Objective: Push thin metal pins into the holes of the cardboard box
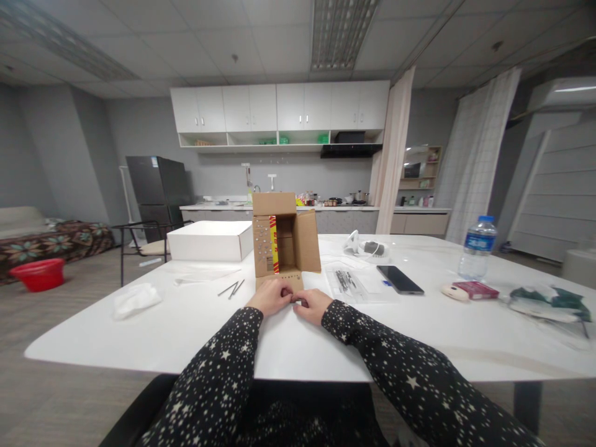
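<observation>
An open brown cardboard box (307,242) stands on the white table, its mouth facing me and its flaps spread. The left flap (263,245) carries many small shiny dots beside a red and yellow strip. My left hand (271,297) rests at the edge of the lower flap (292,277), fingers bent and pressed together. Close by, my right hand (313,304) is curled too, its fingertips almost meeting the left ones. Whatever is pinched between them is too small or hidden to make out.
Left of the box are a white box (209,241), thin dark rods (231,288) and a crumpled tissue (136,300). On the right lie a clear tray (361,287), a phone (399,279), a white corded device (365,247), a water bottle (477,248) and a red packet (479,290).
</observation>
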A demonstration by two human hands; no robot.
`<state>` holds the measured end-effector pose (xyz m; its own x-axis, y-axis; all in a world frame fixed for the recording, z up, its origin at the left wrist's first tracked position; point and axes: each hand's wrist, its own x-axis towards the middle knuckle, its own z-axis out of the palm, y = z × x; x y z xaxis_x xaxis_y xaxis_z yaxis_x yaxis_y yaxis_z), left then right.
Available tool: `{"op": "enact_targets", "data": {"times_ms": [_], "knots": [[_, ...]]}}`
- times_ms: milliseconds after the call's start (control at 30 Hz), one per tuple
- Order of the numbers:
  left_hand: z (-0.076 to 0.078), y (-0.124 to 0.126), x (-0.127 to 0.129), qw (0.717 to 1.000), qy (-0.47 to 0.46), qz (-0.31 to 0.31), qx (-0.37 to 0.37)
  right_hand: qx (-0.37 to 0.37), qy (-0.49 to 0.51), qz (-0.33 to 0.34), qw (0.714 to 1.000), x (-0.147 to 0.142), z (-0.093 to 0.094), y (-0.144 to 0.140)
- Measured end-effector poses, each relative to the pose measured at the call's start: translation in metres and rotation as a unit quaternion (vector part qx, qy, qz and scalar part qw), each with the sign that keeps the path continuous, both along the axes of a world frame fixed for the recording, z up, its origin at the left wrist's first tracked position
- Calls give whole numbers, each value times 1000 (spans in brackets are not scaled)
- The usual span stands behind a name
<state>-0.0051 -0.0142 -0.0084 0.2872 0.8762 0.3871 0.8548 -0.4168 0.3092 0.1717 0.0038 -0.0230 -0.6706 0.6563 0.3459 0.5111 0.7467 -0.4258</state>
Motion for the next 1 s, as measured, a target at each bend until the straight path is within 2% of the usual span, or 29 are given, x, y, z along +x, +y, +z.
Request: {"op": "enact_targets", "data": {"times_ms": [467,767,1000], "knots": [[0,1,0,999,30,9,19,0,-11,-15,1000,0,-2,2],[-2,6,-1,995,12,60,77,4,-12,-14,1000,-1,1,-1],[5,5,-3,986,-47,64,143,-13,-14,-21,1000,0,3,-2]]}}
